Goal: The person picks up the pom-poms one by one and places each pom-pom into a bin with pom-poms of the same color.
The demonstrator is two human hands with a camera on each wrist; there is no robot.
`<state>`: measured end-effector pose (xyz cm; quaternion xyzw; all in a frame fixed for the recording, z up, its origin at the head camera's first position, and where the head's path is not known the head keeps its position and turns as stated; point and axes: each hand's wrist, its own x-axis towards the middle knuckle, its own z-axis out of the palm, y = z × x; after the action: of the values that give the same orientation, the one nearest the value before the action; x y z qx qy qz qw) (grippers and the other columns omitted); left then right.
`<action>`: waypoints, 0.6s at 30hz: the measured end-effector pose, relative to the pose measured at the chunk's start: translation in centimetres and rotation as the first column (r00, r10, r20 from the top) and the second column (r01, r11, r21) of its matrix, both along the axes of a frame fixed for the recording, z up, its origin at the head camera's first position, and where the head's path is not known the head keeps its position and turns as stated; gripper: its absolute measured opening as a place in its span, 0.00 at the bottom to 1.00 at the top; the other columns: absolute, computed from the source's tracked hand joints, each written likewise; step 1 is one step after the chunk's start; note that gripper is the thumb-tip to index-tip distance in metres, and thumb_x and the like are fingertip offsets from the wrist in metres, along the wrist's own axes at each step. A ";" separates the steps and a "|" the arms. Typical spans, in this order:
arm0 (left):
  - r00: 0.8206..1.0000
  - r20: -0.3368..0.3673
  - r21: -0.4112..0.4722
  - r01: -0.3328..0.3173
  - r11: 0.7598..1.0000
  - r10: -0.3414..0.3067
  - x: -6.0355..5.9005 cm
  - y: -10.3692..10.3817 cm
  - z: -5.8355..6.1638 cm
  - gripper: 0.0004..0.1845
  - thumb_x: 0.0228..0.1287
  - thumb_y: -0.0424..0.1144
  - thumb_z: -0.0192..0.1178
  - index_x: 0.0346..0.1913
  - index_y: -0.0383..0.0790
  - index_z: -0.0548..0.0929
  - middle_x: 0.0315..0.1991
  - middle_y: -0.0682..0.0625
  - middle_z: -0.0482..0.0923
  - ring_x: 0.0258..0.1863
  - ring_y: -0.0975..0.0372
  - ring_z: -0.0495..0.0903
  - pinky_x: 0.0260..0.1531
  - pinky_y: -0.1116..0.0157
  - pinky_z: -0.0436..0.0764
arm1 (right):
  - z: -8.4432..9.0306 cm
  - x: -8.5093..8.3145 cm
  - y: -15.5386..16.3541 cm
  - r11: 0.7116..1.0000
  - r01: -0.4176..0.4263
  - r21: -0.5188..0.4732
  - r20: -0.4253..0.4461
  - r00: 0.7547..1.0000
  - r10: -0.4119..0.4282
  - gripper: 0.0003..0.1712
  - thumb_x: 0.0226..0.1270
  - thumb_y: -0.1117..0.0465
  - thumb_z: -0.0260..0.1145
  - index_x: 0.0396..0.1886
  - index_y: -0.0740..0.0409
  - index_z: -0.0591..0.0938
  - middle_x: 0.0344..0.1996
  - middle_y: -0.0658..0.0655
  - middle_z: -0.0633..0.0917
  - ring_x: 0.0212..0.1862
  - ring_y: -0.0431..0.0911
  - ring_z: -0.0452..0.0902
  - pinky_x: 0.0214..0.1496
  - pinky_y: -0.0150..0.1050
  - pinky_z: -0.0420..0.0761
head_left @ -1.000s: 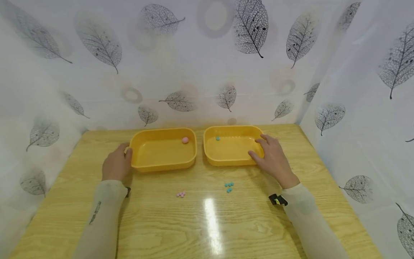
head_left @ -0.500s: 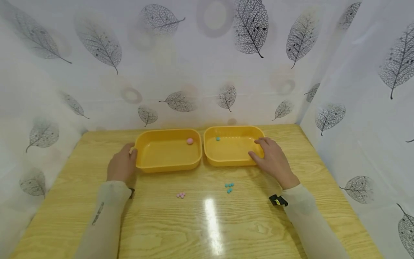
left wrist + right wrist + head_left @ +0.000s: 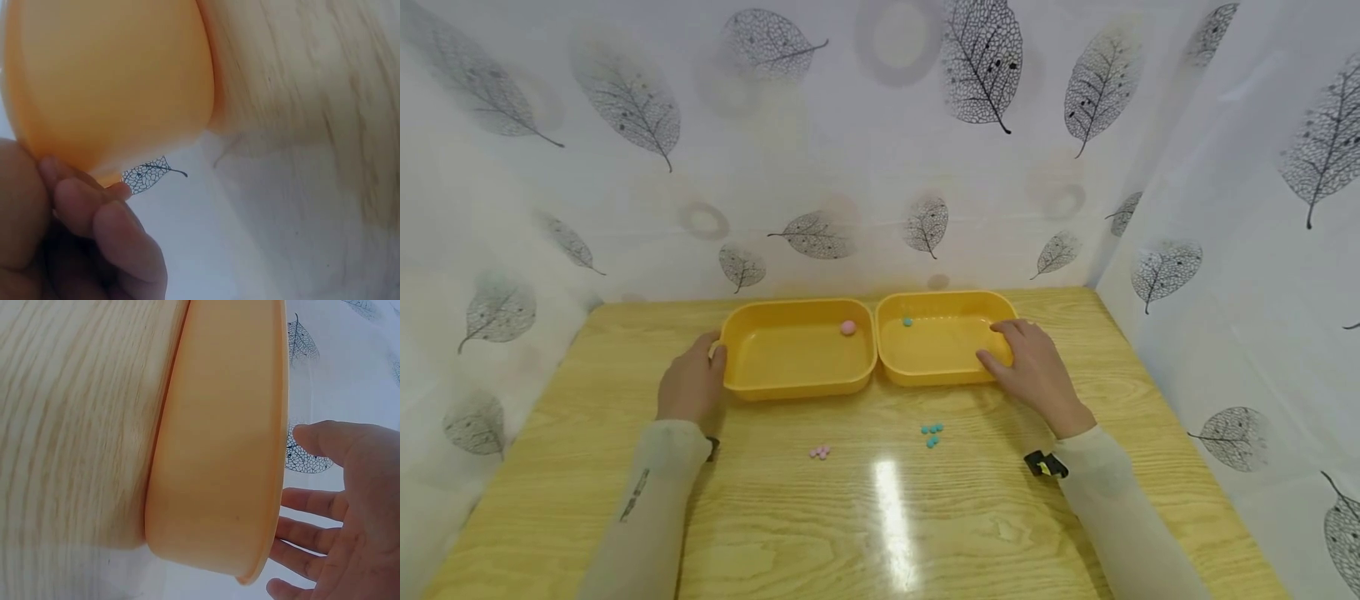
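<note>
The fingers of the left hand were curled against the outer left wall of the left yellow tray, thumb at its rim, gripping that end. On the right hand the fingers lay spread and fairly straight over the right rim of the right yellow tray, resting on it rather than clamping; the right wrist view showed them apart with the thumb above the lip.

Taking the left yellow tray as the landmark: the right yellow tray sat immediately to its right, their near walls touching or nearly so, both toward the far edge of the wooden surface. A pink ball lay inside the landmark tray at its far right corner. A small teal bead lay in the neighbouring tray, just right of that ball across the two walls. In front of the landmark tray, on the surface, sat a small cluster of pink beads; to their right, in front of the other tray, a cluster of teal beads.

To bring the trays together well, I judged each hand should press low on its wall and slide flat, slowly, so neither tray tips and the loose ball and bead do not roll or jump out.
</note>
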<state>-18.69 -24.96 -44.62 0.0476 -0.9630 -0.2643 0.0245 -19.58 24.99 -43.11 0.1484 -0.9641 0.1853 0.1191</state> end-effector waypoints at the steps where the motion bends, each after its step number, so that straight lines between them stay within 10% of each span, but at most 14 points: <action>1: 1.000 0.002 0.003 0.000 1.000 0.000 0.0 0.1 0.0 0.28 0.85 0.47 0.39 0.76 0.33 0.65 0.52 0.31 0.83 0.40 0.44 0.82 0.43 0.42 0.79 | 0.0 0.0 0.0 1.000 0.002 0.001 0.002 1.000 -0.002 0.30 0.73 0.49 0.68 0.62 0.68 0.79 0.58 0.69 0.80 0.61 0.66 0.74 0.66 0.63 0.71; 18: 1.000 -0.007 0.012 0.006 1.000 -0.006 0.2 1.2 0.4 0.28 0.85 0.47 0.41 0.76 0.32 0.67 0.46 0.32 0.84 0.35 0.47 0.81 0.36 0.48 0.78 | 0.2 0.2 -1.4 0.998 -0.059 -0.003 -0.138 0.989 0.058 0.25 0.69 0.53 0.72 0.56 0.67 0.83 0.51 0.67 0.84 0.53 0.65 0.79 0.59 0.63 0.74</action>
<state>-18.44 -23.81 -44.26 0.0439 -0.9614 -0.2702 0.0267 -19.43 23.63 -42.96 0.1885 -0.9481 0.1816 0.1807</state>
